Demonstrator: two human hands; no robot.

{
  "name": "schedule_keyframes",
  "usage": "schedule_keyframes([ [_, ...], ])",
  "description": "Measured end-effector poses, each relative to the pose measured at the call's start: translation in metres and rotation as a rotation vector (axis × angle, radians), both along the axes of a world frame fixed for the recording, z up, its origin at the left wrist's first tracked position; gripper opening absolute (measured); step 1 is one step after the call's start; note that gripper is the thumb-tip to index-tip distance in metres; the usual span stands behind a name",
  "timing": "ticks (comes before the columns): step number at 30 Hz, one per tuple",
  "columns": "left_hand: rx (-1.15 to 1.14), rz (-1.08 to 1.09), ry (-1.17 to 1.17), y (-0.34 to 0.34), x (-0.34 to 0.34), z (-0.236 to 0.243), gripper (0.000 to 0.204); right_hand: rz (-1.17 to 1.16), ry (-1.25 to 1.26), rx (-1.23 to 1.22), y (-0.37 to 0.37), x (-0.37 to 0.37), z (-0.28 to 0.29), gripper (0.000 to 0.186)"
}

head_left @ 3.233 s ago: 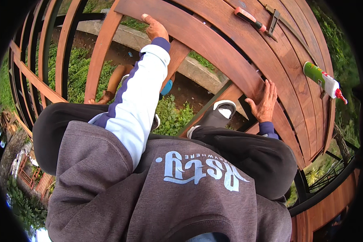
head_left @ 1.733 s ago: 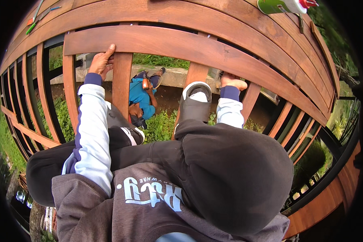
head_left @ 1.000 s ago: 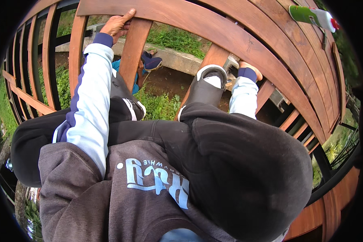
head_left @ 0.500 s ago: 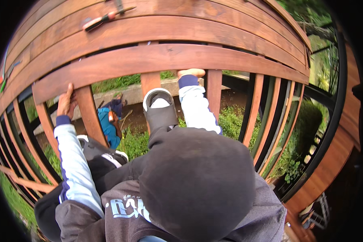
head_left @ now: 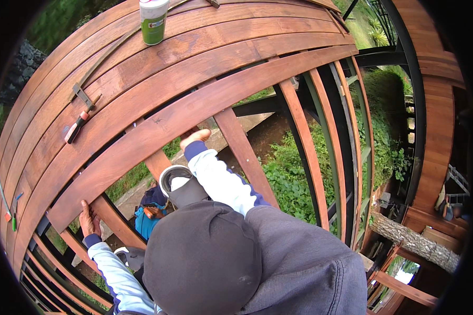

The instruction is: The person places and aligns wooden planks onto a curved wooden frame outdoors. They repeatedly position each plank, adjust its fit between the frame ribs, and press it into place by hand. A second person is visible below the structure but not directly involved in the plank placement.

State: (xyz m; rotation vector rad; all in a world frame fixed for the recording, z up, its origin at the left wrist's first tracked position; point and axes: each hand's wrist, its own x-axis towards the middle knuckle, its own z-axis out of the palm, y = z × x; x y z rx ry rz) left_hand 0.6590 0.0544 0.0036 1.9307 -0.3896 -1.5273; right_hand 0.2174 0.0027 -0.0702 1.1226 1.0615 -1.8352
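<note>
A long reddish-brown deck board [head_left: 163, 121] lies across the wooden joists [head_left: 242, 147], with a dark gap between it and the finished decking behind. Close to the board's near left end, my left hand [head_left: 91, 220] grips its front edge, thumb up against the wood and the other fingers partly hidden. Farther right, my right hand [head_left: 195, 138] is cupped under the same front edge, between two joists. Its fingertips are hidden beneath the board. A dark cap [head_left: 202, 257] and grey sleeve cover much of the lower middle.
On the decking lie a bar clamp with a red and black handle [head_left: 78, 127], a green and white can [head_left: 153, 26] and a green-handled tool [head_left: 14, 221]. Below the joists, a person in blue [head_left: 146, 223] shows among plants. A log [head_left: 415, 244] crosses at the right.
The view has turned and shifted, so the board now slants up to the right and the can has come into sight. Both hands stay at the board's front edge.
</note>
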Motion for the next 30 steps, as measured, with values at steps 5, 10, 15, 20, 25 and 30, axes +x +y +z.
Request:
schedule_keyframes([
  [5, -0.036, -0.012, 0.0, -0.001, -0.003, 0.006, 0.044, 0.115, 0.109, 0.009, -0.018, 0.008, -0.001, 0.06],
  [10, -0.016, -0.022, -0.014, 0.001, -0.001, 0.004, 0.044, 0.091, -0.026, -0.118, 0.004, 0.003, 0.007, 0.06],
  [15, -0.022, -0.021, -0.008, 0.003, -0.002, 0.005, 0.042, 0.103, 0.12, -0.028, -0.017, 0.017, -0.006, 0.058],
  [20, -0.053, -0.087, 0.055, 0.005, 0.008, -0.004, 0.038, 0.247, 0.211, -0.101, -0.003, 0.009, -0.007, 0.058],
  [25, -0.075, -0.03, 0.011, 0.011, 0.009, -0.017, 0.038, 0.912, 0.272, -0.063, 0.037, -0.002, 0.033, 0.053],
  [30, -0.207, -0.023, 0.028, 0.0, -0.022, -0.019, 0.045, 1.187, 0.529, 0.048, 0.054, -0.001, 0.069, 0.043],
])
